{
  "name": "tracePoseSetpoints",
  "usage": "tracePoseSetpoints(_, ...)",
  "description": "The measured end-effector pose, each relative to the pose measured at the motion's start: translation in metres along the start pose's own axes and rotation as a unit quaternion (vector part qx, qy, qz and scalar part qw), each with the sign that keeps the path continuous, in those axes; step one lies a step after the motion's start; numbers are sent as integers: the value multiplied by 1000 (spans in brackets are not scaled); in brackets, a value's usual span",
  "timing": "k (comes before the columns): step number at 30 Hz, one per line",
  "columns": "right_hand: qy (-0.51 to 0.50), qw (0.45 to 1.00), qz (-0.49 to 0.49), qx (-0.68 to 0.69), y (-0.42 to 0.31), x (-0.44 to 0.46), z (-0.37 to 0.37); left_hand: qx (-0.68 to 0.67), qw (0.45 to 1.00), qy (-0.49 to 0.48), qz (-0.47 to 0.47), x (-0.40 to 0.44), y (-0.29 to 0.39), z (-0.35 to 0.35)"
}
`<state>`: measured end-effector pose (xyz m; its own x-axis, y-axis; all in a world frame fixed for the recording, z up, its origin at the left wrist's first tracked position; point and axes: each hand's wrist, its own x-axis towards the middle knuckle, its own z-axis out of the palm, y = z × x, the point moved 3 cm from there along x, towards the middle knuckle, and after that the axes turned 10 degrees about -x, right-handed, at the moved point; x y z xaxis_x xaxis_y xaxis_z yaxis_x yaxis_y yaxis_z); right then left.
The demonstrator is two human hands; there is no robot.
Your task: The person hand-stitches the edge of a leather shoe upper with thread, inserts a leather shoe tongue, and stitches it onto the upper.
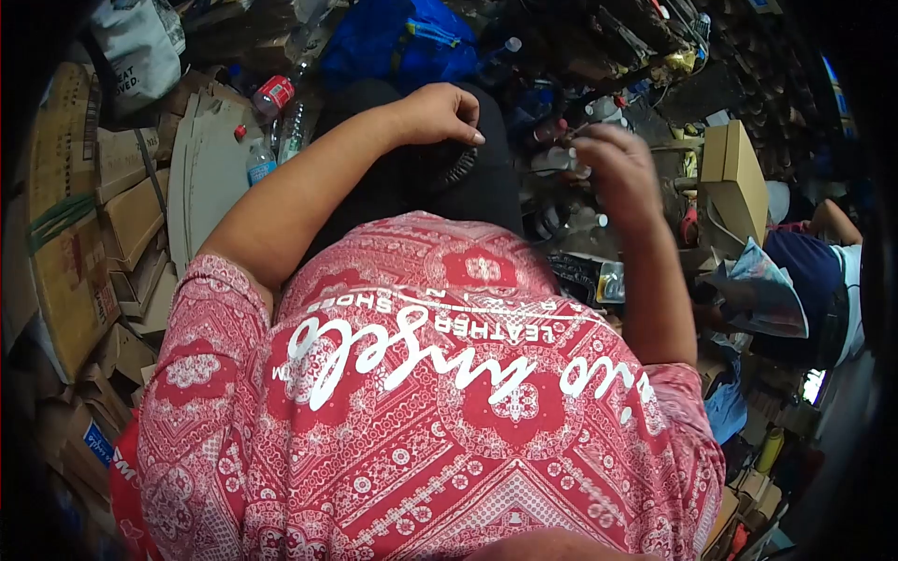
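My left hand is curled closed above my dark-clothed lap, its thumb pointing down. Whatever it may hold is hidden from this angle. Just below it, a small dark ribbed item shows on the lap; its kind is unclear. My right hand is raised to the right of the lap, smeared by motion with its fingers bent. Close to its fingertips is a clear plastic bottle. Another clear bottle with a white cap lies below that one.
Flattened cardboard is stacked on the left, near a red-labelled bottle. A blue bag is ahead. A cardboard box stands at right, and beyond it another person bends near a plastic bag.
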<state>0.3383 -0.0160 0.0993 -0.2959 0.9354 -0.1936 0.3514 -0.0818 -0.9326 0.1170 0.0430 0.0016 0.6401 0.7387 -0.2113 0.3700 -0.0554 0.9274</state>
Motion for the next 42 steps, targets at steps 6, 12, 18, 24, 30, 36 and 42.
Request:
tracePoseSetpoints(6,11,974,-83,-210,-1,-10,28,-113,991,-70,25,-5,5,-5)
tracePoseSetpoints(12,-20,938,-85,-334,12,8,58,-122,986,-110,-7,-9,4,-12)
tracePoseSetpoints(18,-30,915,-82,-393,13,18,62,-120,985,-120,-18,-11,6,-14)
tracePoseSetpoints(24,-29,908,-84,-409,7,20,64,-98,988,-119,-28,-11,11,-13)
tracePoseSetpoints(30,38,924,-83,-371,26,10,74,-116,985,-124,-27,-6,4,-13)
tracePoseSetpoints(36,72,916,-105,-380,29,10,77,-96,987,-122,-38,-4,8,-13)
tracePoseSetpoints(42,30,867,-148,-475,15,21,79,-107,983,-149,-16,-1,5,-13)
